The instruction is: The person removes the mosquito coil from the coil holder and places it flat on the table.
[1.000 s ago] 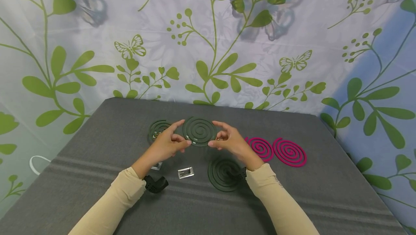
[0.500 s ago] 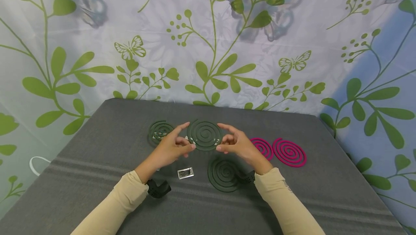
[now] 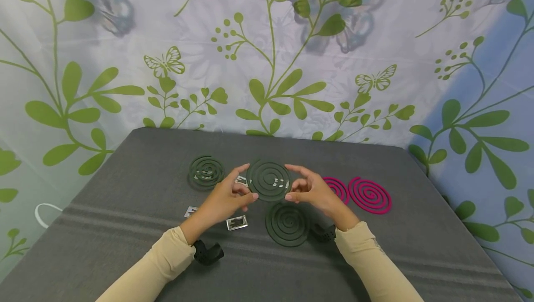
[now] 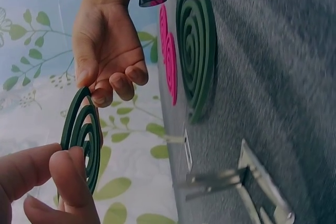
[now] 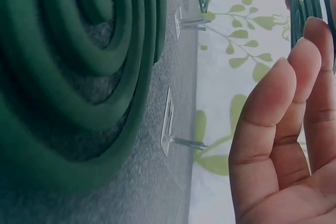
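A dark green mosquito coil [image 3: 269, 179] is held flat above the table between both hands. My left hand [image 3: 233, 194] pinches its left edge between thumb and fingers. At the opposite edge, the right hand [image 3: 312, 189] does the same, with its remaining fingers bent. Below and nearer lies another green coil [image 3: 288, 224] on the cloth. A third green coil [image 3: 206, 172] sits at the back left over a metal stand partly seen through its rings. In the left wrist view, a small metal stand [image 4: 257, 182] with raised prongs is near the held coil.
Grey cloth [image 3: 417, 246] covers the table. Two pink coils, one of them [image 3: 370, 195] farther right, lie beyond the right hand, which partly covers the other. Small metal stands [image 3: 237, 222] lie about the left hand. A patterned curtain [image 3: 271, 51] hangs behind.
Both hands have carried the held green coil to the right and a little nearer the body. A metal stand beside the left forearm and another behind the left hand now show more.
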Demonstrator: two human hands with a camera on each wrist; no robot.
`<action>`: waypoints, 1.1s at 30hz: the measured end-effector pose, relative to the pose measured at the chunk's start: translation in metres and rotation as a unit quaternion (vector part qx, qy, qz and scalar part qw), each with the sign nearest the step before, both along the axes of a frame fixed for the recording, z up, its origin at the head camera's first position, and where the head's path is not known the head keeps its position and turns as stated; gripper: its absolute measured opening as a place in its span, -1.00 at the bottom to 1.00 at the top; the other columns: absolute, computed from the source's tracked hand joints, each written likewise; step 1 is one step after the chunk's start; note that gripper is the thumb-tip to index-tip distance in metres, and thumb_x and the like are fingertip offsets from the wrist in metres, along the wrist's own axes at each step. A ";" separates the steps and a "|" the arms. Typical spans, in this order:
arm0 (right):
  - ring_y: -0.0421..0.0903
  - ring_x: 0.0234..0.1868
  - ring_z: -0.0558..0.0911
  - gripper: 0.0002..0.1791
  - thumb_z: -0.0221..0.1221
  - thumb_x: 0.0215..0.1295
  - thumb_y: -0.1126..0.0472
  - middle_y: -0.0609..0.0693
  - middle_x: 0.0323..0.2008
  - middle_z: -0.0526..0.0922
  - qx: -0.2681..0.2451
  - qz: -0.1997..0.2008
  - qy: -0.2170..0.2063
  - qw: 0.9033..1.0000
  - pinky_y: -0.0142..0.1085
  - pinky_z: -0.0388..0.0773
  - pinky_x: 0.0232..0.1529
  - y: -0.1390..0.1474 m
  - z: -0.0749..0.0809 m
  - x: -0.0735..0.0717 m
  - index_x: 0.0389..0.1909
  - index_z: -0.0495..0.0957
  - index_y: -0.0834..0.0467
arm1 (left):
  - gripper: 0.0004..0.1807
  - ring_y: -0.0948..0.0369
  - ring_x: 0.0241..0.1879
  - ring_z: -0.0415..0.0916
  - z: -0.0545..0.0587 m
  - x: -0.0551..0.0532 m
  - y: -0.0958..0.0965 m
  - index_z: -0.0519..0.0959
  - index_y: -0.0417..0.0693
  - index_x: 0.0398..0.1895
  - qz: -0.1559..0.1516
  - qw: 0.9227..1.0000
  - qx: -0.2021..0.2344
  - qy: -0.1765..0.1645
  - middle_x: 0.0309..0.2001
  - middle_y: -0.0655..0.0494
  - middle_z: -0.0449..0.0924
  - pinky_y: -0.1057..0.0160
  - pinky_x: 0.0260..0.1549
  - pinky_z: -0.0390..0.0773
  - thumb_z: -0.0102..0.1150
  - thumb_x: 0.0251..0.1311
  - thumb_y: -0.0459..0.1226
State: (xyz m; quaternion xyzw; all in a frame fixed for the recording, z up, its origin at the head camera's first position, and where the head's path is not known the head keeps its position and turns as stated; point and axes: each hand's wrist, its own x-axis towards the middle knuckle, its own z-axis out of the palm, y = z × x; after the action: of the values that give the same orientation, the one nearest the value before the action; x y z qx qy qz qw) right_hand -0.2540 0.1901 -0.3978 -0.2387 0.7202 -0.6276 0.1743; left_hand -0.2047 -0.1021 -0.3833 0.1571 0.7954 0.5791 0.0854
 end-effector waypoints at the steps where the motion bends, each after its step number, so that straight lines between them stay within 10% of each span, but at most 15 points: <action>1: -0.18 -0.33 0.63 -0.05 0.40 0.38 0.43 -0.15 -0.32 0.72 0.001 -0.001 0.000 1.000 -0.25 0.64 -0.19 0.001 0.000 0.001 0.68 0.11 0.35 | -0.08 -0.09 -0.39 0.67 0.000 0.001 0.001 0.04 -0.18 0.75 -0.001 1.000 0.002 -0.001 -0.17 -0.20 0.77 0.21 -0.43 0.51 0.35 0.48 -0.33; 22: -0.20 -0.24 0.69 -0.21 0.49 0.33 0.34 -0.11 -0.21 0.77 -0.012 -0.023 0.000 1.000 -0.30 0.68 -0.14 0.042 -0.004 0.009 0.46 0.35 0.52 | -0.09 -0.20 -0.40 0.68 -0.012 0.013 0.020 0.09 -0.08 0.75 -0.034 0.999 0.004 0.000 -0.18 -0.23 0.77 0.29 -0.50 0.48 0.37 0.48 -0.31; 33: -0.18 -0.23 0.74 -0.24 0.38 0.35 0.49 -0.11 -0.21 0.80 -0.010 0.033 0.015 0.999 -0.28 0.67 -0.18 0.062 -0.006 0.010 0.51 0.31 0.48 | -0.10 0.16 -0.51 0.62 -0.016 0.017 0.031 0.12 -0.14 0.73 -0.060 0.998 0.017 0.008 -0.26 0.00 0.76 0.29 -0.53 0.46 0.38 0.46 -0.34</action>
State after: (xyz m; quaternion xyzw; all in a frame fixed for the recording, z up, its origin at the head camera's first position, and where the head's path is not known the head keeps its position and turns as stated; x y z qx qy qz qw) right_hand -0.2444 0.2517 -0.4037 -0.2732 0.7080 -0.6254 0.1816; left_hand -0.1879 -0.0712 -0.3988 0.2112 0.7751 0.5851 0.1108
